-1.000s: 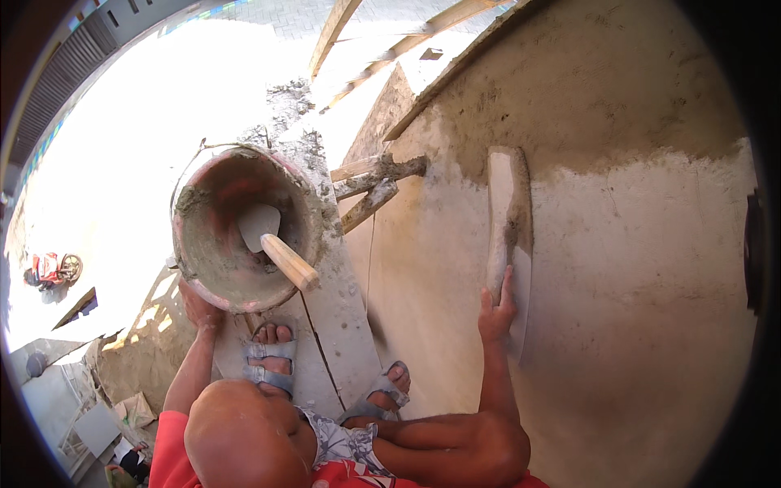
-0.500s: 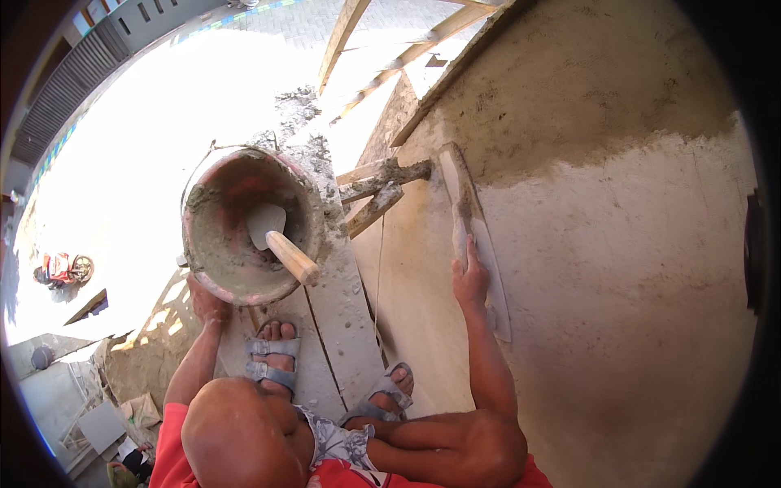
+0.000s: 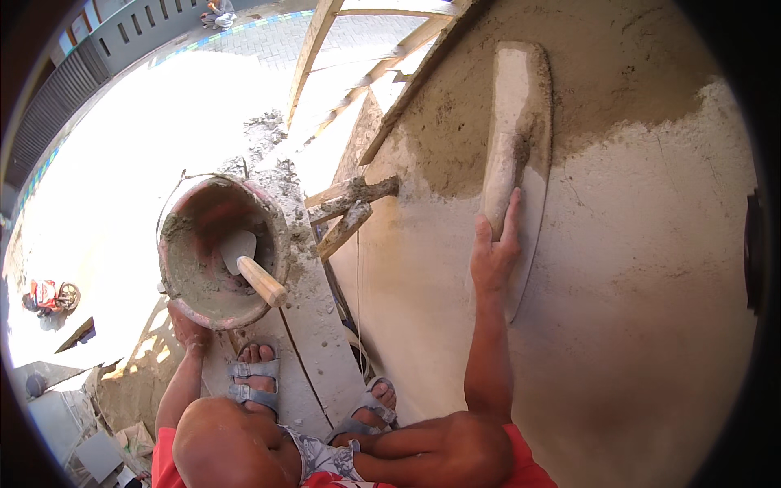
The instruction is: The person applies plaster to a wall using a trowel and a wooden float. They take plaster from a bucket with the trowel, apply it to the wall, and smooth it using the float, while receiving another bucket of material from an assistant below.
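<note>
My right hand [image 3: 496, 256] grips the near end of the handle of a long plastering float [image 3: 533, 167], whose flat blade lies against the wall. The float's far end rests over the dark wet mortar [image 3: 455, 122], its near end over the paler wall surface [image 3: 634, 220]. Beside my feet stands a mortar-smeared bucket [image 3: 183, 289]. A trowel [image 3: 262, 281] with a wooden handle leans inside it, the handle sticking out over the rim. My left hand [image 3: 189, 329] is at the bucket's near lower side; its fingers are partly hidden there, so its grip does not show.
I squat on planks [image 3: 325, 350] spattered with mortar, feet in sandals [image 3: 255, 370]. Mortar-caked timber ends [image 3: 346, 220] jut toward the wall beyond the bucket. A wooden frame [image 3: 313, 57] rises at the far side. Down left are a red motorbike [image 3: 50, 297] and, farther off, a crouching person [image 3: 218, 15].
My right hand has moved the float up and right across the wall, so its far end now covers wet mortar. The view has shifted slightly; my left hand stays by the bucket.
</note>
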The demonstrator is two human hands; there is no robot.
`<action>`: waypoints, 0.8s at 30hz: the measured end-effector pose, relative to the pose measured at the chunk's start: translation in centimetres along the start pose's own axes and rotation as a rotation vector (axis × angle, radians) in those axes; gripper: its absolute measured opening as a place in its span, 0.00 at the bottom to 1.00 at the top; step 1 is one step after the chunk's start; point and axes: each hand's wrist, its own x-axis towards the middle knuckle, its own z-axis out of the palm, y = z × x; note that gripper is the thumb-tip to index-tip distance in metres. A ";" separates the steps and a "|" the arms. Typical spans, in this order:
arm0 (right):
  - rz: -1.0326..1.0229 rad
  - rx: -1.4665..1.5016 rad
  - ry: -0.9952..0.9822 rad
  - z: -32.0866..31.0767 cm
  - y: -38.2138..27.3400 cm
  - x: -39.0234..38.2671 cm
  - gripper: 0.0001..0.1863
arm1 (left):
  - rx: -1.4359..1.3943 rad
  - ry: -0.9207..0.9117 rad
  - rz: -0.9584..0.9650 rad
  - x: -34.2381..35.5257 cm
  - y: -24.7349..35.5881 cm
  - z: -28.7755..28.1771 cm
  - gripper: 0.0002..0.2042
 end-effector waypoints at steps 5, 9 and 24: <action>-0.031 -0.112 -0.106 0.2 3.8 -3.8 0.37 | -0.035 -0.004 -0.091 -0.1 0.6 0.4 0.29; -0.009 -0.013 0.097 -3.0 3.2 -4.4 0.38 | -0.069 0.119 -0.026 1.3 -2.6 1.5 0.28; 0.053 0.041 0.107 -7.3 1.5 -5.2 0.38 | -0.083 -0.072 -0.156 -0.1 1.8 -0.3 0.33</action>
